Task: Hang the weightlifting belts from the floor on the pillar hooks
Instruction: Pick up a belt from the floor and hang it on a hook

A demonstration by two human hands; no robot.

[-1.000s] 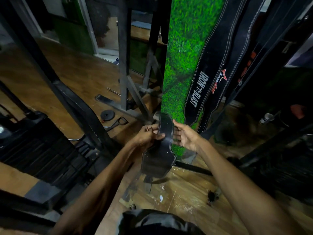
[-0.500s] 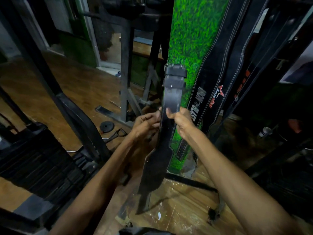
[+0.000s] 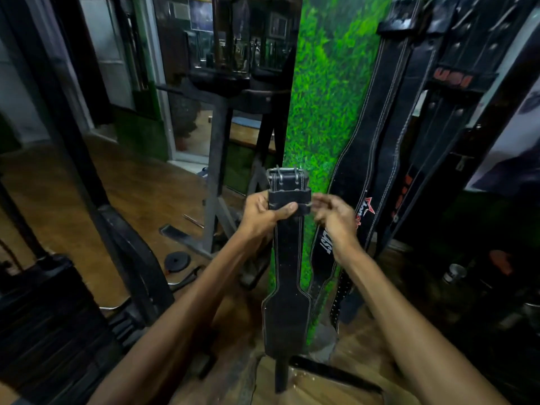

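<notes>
The left hand has its grip closed round the black belt just under the metal buckle, thumb laid across the front of the strap. The belt hangs upright below that grip, its wide padded part low and its narrow tail near the wooden floor. The right hand is just beside the belt at the keeper loop, fingers curled and blurred; whether its grip has hold cannot be told. Behind the hands stands the green pillar, with hung belts to the right of both grips
</notes>
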